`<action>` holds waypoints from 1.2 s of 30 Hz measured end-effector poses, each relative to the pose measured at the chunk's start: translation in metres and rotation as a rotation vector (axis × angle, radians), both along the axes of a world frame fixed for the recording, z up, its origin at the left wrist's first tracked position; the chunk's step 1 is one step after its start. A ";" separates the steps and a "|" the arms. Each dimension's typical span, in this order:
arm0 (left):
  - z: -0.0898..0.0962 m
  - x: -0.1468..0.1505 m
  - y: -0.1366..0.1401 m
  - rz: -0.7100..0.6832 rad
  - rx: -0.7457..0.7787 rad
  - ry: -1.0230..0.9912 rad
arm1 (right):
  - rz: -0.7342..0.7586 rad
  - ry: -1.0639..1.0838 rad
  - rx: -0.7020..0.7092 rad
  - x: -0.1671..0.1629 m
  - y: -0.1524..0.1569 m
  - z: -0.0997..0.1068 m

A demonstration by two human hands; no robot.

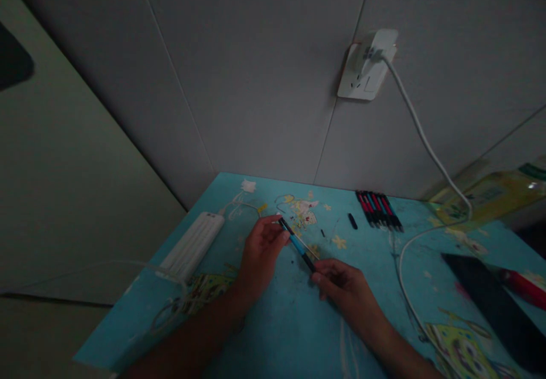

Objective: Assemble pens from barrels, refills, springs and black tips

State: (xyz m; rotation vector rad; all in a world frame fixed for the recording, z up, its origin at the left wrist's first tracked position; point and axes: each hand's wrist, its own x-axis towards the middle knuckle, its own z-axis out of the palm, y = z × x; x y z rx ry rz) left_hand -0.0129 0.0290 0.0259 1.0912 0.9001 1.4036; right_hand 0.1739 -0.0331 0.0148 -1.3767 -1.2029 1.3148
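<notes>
A blue and black pen (297, 243) slants between my two hands above the table. My left hand (262, 248) pinches its upper black end with thumb and fingers. At the lower black end, the thumb and fingertips of my right hand (343, 288) close on the pen. A thin pale rod (310, 250), resembling a refill, runs close along the pen; whether a hand grips it I cannot tell. Beyond my right hand lie a short black cap-like piece (352, 221) and a tiny black part (323, 233). Several red, blue and black pens (379, 210) lie side by side farther back.
A white power strip (191, 245) with cables lies on the left of the blue patterned tablecloth (294, 328). On the right are a white cable (403, 265), a dark flat strip (495, 305), a red object (526, 288) and a bottle of yellow liquid (490, 194).
</notes>
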 end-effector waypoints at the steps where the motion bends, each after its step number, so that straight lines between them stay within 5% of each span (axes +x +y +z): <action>1: 0.000 0.000 0.001 0.002 -0.010 -0.019 | 0.002 0.000 -0.002 -0.001 0.000 0.001; 16: -0.001 -0.002 0.005 0.031 -0.033 -0.205 | 0.010 0.057 0.003 -0.002 -0.001 0.005; 36: -0.003 0.001 0.002 0.038 -0.068 -0.152 | 0.043 0.038 0.025 -0.003 -0.001 0.003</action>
